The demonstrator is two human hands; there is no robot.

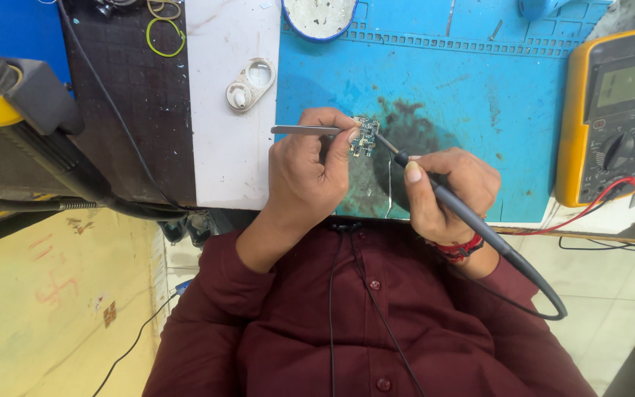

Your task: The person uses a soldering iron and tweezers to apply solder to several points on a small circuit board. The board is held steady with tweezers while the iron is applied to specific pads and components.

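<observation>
My left hand [310,169] grips metal tweezers [304,130] that pinch a small green circuit board [365,137] just above the blue work mat [464,95]. In my right hand [446,192] I hold a black soldering iron [450,206] like a pen. Its thin tip touches the right edge of the board. The iron's black cable loops down past my right wrist, which wears a red band.
A yellow multimeter [611,114] with red lead sits at the mat's right. A white round dish [319,16] stands at the top, a small white plastic piece [250,83] on the white strip, green rubber bands [164,33] on the dark board, a black tool holder [31,110] far left.
</observation>
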